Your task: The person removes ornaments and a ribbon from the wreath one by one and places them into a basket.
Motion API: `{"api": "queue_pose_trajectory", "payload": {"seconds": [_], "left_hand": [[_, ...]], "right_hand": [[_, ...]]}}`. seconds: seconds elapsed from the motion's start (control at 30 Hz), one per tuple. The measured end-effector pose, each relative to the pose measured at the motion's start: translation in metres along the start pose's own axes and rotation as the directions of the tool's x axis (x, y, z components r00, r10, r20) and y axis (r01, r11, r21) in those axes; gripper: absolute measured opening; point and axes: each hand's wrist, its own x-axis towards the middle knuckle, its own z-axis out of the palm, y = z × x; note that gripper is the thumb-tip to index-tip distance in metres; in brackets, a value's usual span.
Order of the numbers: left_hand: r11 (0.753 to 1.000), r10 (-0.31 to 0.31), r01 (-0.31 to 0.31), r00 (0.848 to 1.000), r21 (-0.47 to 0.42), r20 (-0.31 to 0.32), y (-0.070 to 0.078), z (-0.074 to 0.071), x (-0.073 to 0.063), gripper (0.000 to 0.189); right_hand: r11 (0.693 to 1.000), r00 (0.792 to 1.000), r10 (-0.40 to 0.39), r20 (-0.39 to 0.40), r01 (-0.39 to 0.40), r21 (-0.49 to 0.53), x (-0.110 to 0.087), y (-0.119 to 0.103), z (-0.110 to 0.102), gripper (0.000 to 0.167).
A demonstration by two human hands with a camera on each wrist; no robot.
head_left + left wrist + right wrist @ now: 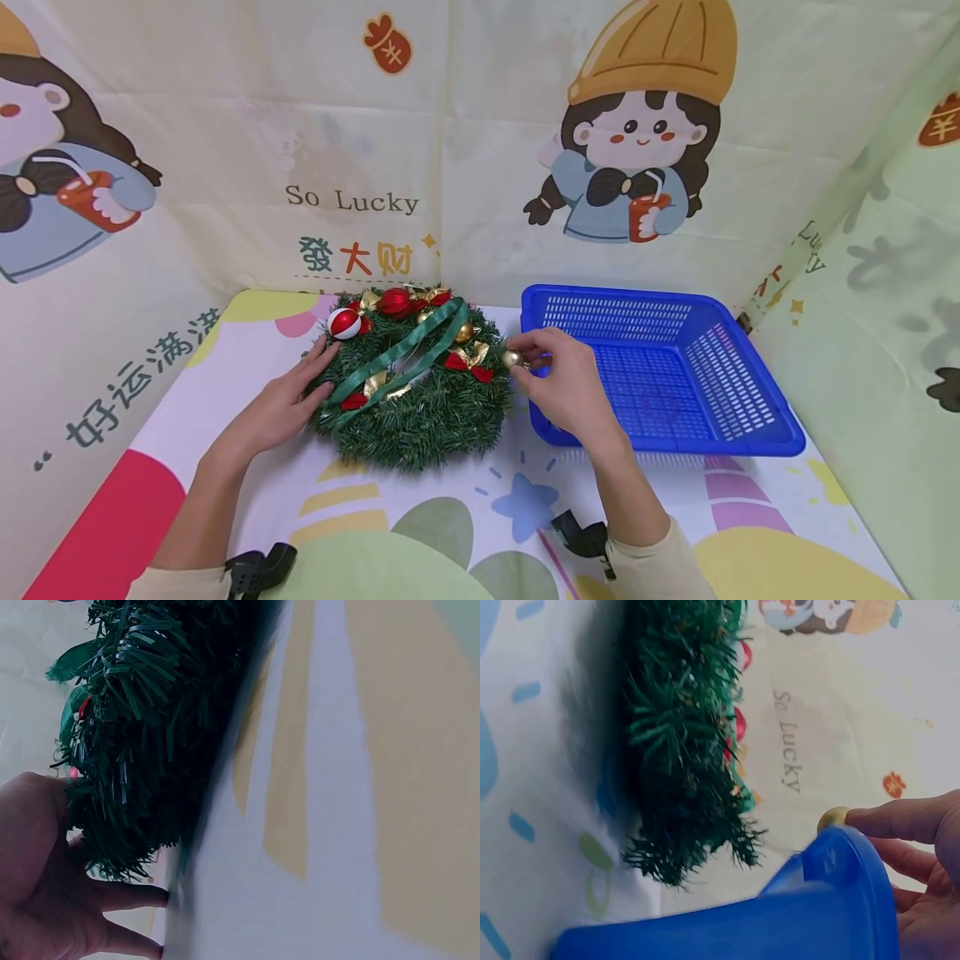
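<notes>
A green tinsel wreath point(427, 429) lies on the table, dressed with red and gold baubles, bows and a looped green ribbon point(405, 346). My left hand point(281, 404) rests against its left side with fingers spread; in the left wrist view that hand point(52, 877) shows beside the green needles point(142, 750). Between thumb and fingers my right hand point(562, 379) pinches a small gold bauble point(512, 358) at the wreath's right edge. The right wrist view shows the gold bauble point(832, 819) just past the basket rim, at the fingertips.
A blue plastic basket point(750, 454) with slotted walls stands right of the wreath, its left rim close under my right hand. A printed cloth point(480, 167) hangs behind and at the sides. The table is covered by a patterned cloth point(360, 558).
</notes>
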Motion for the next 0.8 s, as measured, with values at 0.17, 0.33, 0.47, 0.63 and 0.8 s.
{"api": "queue_pose_trajectory", "payload": {"seconds": [0.17,0.33,0.47,0.63,0.8], "left_hand": [[1.000,0.006,-0.006,1.000,0.009,-0.005,-0.001,0.000,0.000,0.065],[1.000,0.012,-0.012,1.000,0.014,-0.010,-0.003,0.001,0.001,0.065],[1.000,0.015,-0.015,1.000,0.015,-0.011,-0.003,0.001,0.001,0.065],[1.000,0.016,-0.016,1.000,0.009,-0.008,-0.003,0.001,0.002,0.065],[1.000,0.010,-0.010,1.000,0.012,-0.005,-0.001,0.000,0.001,0.065]], "right_hand": [[0.999,0.999,0.029,-0.013,-0.030,-0.023,0.001,0.003,-0.009,0.024],[0.997,0.998,0.065,-0.028,-0.066,-0.037,0.002,0.007,-0.015,0.020],[0.994,0.995,0.098,-0.025,-0.099,-0.045,0.003,0.011,-0.020,0.018],[0.988,0.990,0.141,-0.020,-0.142,-0.066,0.004,0.017,-0.027,0.018],[0.978,0.982,0.191,-0.003,-0.190,-0.091,0.004,0.022,-0.032,0.016]]}}
